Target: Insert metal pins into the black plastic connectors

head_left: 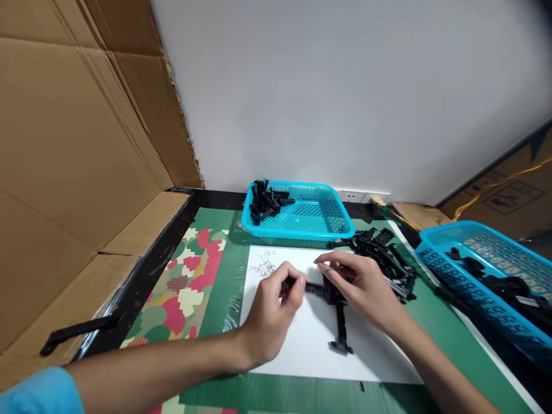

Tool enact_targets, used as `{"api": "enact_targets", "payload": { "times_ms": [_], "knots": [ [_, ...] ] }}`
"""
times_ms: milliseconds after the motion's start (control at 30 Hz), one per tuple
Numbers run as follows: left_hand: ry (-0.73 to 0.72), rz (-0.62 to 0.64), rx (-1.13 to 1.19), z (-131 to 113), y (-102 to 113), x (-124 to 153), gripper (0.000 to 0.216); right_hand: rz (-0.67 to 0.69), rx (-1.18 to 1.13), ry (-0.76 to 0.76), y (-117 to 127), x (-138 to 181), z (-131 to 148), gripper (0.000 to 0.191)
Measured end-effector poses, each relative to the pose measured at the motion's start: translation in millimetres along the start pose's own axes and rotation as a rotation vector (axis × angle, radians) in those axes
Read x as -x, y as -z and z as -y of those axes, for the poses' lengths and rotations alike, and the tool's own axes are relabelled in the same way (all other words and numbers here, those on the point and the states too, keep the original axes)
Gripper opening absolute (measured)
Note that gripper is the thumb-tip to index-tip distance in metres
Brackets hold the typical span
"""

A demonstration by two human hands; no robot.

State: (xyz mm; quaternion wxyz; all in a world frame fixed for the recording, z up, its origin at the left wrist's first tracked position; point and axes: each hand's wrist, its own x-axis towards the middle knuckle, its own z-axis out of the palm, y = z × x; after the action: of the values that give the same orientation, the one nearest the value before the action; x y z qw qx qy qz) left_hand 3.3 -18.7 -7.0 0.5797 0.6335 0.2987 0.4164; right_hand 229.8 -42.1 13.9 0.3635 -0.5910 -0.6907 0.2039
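My left hand [273, 310] is closed, thumb and fingers pinching a black plastic part [317, 289] that sticks out to the right over a white sheet [284, 351]. My right hand [366, 284] is held just to the right of it, thumb and forefinger tips close together; anything between them is too small to make out. Under the right hand, partly hidden, lies another black plastic piece [341, 325] with a wider foot at its near end. A scatter of tiny thin metal bits [264, 264] lies on the sheet's far left corner.
A blue basket [302, 234] with black parts stands at the back. Beside it, black parts are heaped [383, 253] on the green mat [219, 270]. Another blue basket [470, 282] with black pieces is at right. Cardboard [77, 144] walls the left, with a black bar [77, 333] near it.
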Motion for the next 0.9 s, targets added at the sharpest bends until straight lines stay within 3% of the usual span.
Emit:
{"api": "enact_targets", "payload": {
  "times_ms": [100, 200, 300, 400, 533, 633, 800, 900],
  "knots": [
    [-0.179, 0.057, -0.074, -0.5, -0.2, 5.2, 0.020, 0.064, 0.091, 0.008, -14.7, -2.8, -2.4, 0.019],
    [-0.426, 0.233, -0.136, -1.7, 2.0, 8.9, 0.004, 0.157, 0.170, 0.041, -28.4, -4.6, 4.1, 0.018],
    [-0.594, 0.379, -0.263, -3.9, 5.0, 11.7, 0.014, 0.214, 0.182, 0.058, -38.8, -6.2, 11.7, 0.019],
    [-0.680, 0.494, -0.376, -3.9, 5.1, 13.6, 0.016, 0.235, 0.192, 0.071, -45.4, -7.9, 15.1, 0.018],
    [-0.672, 0.688, -0.330, -1.8, 1.7, 12.7, 0.015, 0.237, 0.228, 0.065, -48.5, -8.6, 17.1, 0.015],
    [-0.650, 0.689, -0.381, -2.6, 1.5, 11.7, 0.022, 0.270, 0.278, 0.074, -50.5, -7.1, 17.8, 0.017],
    [-0.586, 0.573, -0.343, -1.8, 4.7, 15.0, 0.032, 0.298, 0.274, 0.109, -45.6, -3.3, 17.3, 0.018],
    [-0.341, 0.385, -0.158, 0.2, 3.6, 13.1, 0.039, 0.255, 0.038, 0.059, -28.9, -2.0, 21.8, 0.013]
  ]
}}
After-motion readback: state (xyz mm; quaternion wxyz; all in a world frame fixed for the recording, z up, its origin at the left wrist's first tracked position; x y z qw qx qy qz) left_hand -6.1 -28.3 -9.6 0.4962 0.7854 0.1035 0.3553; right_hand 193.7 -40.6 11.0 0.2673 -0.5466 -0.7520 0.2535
